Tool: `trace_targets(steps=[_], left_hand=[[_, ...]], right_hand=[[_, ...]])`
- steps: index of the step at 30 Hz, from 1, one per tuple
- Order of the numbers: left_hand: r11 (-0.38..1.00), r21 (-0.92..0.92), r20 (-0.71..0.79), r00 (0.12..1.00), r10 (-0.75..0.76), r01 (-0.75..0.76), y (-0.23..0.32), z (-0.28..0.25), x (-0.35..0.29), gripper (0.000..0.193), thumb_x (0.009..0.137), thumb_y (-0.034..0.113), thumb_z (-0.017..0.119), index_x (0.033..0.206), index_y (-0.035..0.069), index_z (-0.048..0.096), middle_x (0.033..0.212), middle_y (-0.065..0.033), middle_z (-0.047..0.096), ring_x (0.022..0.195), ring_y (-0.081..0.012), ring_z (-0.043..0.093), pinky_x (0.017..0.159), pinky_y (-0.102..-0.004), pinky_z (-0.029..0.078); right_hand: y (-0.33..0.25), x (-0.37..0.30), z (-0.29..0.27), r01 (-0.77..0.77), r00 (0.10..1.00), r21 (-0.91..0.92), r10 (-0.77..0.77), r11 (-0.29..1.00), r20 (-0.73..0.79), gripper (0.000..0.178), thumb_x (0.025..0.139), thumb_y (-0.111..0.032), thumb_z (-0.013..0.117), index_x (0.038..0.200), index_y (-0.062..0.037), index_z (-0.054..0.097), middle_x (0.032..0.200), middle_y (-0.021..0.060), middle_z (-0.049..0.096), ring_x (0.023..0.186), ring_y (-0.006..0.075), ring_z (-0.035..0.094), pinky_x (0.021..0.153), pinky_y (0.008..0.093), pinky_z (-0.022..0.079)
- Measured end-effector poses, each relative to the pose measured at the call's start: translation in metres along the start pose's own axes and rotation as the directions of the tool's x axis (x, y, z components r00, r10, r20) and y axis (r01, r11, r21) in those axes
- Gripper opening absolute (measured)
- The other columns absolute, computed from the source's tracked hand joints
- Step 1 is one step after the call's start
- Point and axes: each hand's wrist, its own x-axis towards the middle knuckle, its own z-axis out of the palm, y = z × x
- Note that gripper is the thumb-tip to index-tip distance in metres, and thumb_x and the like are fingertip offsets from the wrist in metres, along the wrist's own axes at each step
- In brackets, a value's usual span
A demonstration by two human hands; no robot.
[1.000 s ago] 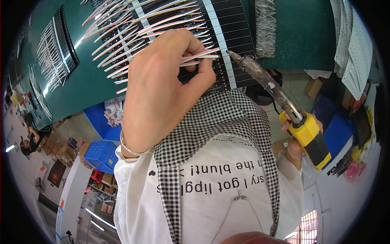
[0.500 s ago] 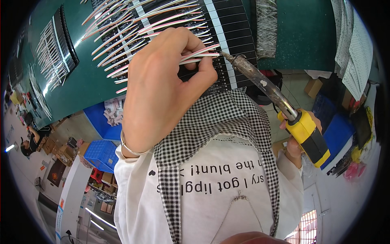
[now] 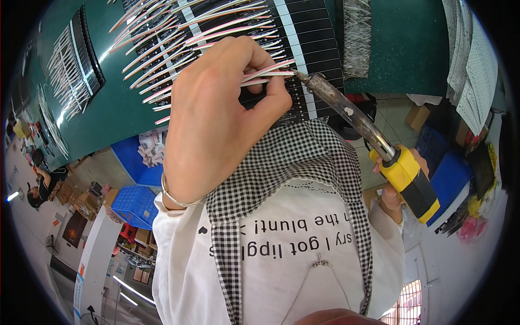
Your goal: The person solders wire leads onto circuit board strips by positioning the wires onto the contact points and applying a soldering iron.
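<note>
My left hand (image 3: 216, 103) pinches a red-and-white wire (image 3: 269, 69) between thumb and fingers, its end resting at the black circuit boards (image 3: 314, 51). My right hand (image 3: 398, 187) is wrapped round the yellow-and-black handle of a soldering iron (image 3: 355, 116). The iron's tip meets the wire end, or lies right beside it; which of the two I cannot tell. Rows of similar wires (image 3: 157, 65) spread leftward from the boards. Part of the boards is hidden beneath my left hand.
The boards lie on a green tabletop (image 3: 403, 49). Another wired board stack (image 3: 81, 59) sits at the left, and a wire-filled clear strip (image 3: 356, 38) at the right. White perforated sheets (image 3: 471, 70) hang at far right. Blue crates (image 3: 135, 207) stand below; a person (image 3: 40, 187) is far left.
The soldering iron's tip has shifted slightly left, closer to the wire end. My left hand keeps its pinch, with only a tiny shift to the right.
</note>
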Motion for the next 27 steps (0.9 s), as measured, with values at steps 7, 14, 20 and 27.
trace_targets(steps=[7,14,20,27], left_hand=[[1.000,-0.014,0.000,1.000,-0.017,0.017,0.002,0.000,-0.001,0.008,0.075,0.003,0.068,0.080,0.001,0.062,0.066,0.0028,0.058,0.054,0.0006,0.042,0.045,-0.0173,0.025],[0.998,-0.056,0.006,1.000,-0.024,0.024,0.000,-0.001,-0.002,0.009,0.076,0.003,0.069,0.081,0.001,0.062,0.068,0.0029,0.059,0.056,0.0009,0.045,0.045,-0.0168,0.025],[1.000,-0.003,0.082,0.996,0.029,-0.029,0.006,-0.009,-0.001,0.009,0.081,0.005,0.068,0.085,0.000,0.062,0.067,0.0024,0.057,0.056,-0.0008,0.045,0.047,-0.0179,0.030],[0.984,0.136,-0.129,0.983,0.132,-0.115,0.006,-0.014,-0.002,0.005,0.085,0.001,0.063,0.090,0.000,0.064,0.079,-0.0015,0.059,0.062,-0.0055,0.049,0.054,-0.0193,0.037]], right_hand=[[0.010,-0.025,-0.003,-0.053,0.994,-0.016,0.051,0.998,-0.094,0.081,0.074,-0.064,0.066,0.117,0.0014,0.045,0.090,0.0128,0.067,0.058,0.0154,0.061,0.054,0.0253,0.051],[0.009,-0.027,-0.016,-0.104,0.994,0.182,0.105,0.978,0.002,0.062,0.070,-0.024,0.077,0.116,0.0064,0.049,0.096,0.0228,0.065,0.082,0.0272,0.067,0.074,0.0325,0.052],[0.012,-0.032,-0.017,-0.129,0.992,0.140,0.126,0.982,0.028,0.062,0.074,-0.029,0.076,0.117,0.0063,0.048,0.100,0.0206,0.065,0.084,0.0269,0.066,0.076,0.0320,0.051],[0.019,-0.045,-0.020,-0.177,0.984,0.139,0.180,0.974,-0.009,0.061,0.074,-0.033,0.076,0.113,0.0060,0.051,0.098,0.0185,0.065,0.083,0.0249,0.066,0.075,0.0316,0.051]])
